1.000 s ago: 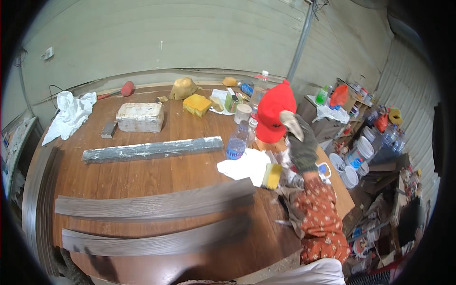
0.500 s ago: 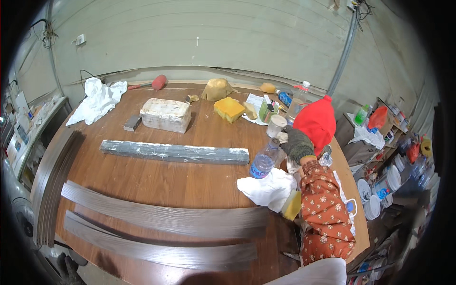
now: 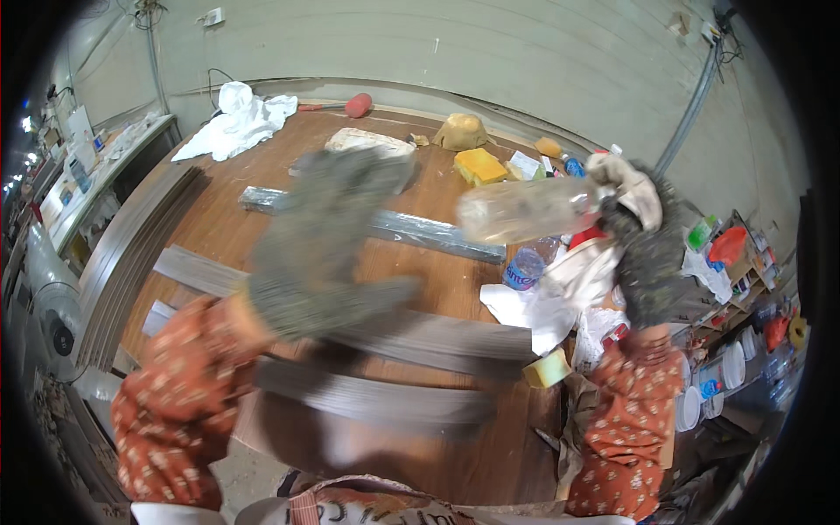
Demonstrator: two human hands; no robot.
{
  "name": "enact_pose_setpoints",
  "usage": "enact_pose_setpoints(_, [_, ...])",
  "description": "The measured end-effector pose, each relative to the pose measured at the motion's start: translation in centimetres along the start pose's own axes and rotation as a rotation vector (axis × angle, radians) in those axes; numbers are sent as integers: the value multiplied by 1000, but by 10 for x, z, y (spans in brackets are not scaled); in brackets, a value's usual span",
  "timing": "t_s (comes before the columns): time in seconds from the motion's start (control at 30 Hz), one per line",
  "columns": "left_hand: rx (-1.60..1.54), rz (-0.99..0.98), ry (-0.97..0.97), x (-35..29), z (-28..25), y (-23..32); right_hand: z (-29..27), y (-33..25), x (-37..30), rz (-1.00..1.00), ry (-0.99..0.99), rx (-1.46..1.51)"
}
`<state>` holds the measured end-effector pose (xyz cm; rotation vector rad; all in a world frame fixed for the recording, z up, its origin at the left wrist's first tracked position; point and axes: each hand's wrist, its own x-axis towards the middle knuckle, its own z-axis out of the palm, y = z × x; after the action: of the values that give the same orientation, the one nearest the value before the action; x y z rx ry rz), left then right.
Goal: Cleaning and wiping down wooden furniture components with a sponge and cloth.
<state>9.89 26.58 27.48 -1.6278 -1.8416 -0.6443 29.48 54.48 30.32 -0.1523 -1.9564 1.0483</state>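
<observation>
I watch through the head camera with the two gloved hands well apart; the right hand (image 3: 643, 219), between 2 and 3 o'clock, has its fingers closed around the neck end of a clear bottle (image 3: 521, 213), which lies nearly level at 2 o'clock, held off the table (image 3: 516, 420), its base pointing toward 9; I take the neck grip to be chosen because the narrow end is easy to close a glove around and leaves the body free to tip; motion blur hides from me whether anything is inside.

A white cloth (image 3: 582, 276) runs down from just under that glove at 3 o'clock; I cannot tell whether the fingers pinch it too; a second bottle (image 3: 525, 267) with a blue label stands beside it, and a two-tone sponge (image 3: 547, 369) sits at 4, so these small things seem gathered there for the right hand's reach.

The left hand (image 3: 328, 249), at 9 o'clock, is spread and blurred, thumb away from the fingers, with nothing I can see in it; it passes in front of a grey bar (image 3: 429, 234) and wood-grain planks (image 3: 446, 339); the planks lie side by side around 6, presumably so their faces are near the body, while more stand stacked (image 3: 131, 262) at 9, apparently out of the way.
</observation>
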Motion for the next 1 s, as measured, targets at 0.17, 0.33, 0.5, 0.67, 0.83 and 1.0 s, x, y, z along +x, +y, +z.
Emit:
enact_pose_setpoints(0.17, [-26,49,-272,43,70,25,74,14,-69,195,262,279])
enact_pose_setpoints(0.33, [237,388,-182,64,75,25,74,59,-103,485,336,640])
enact_pose_setpoints(0.5, [86,605,-233,89,67,45,73,84,-122,269,86,165])
enact_pose_setpoints(0.67, [243,522,33,89,94,47,75,115,-121,428,296,510])
enact_pose_setpoints(0.83, [47,361,-397,93,96,15,83,110,-82,498,318,630])
enact_pose_setpoints(1.0, [169,69,-544,48,66,-38,113,85,-13,-20,149,-340])
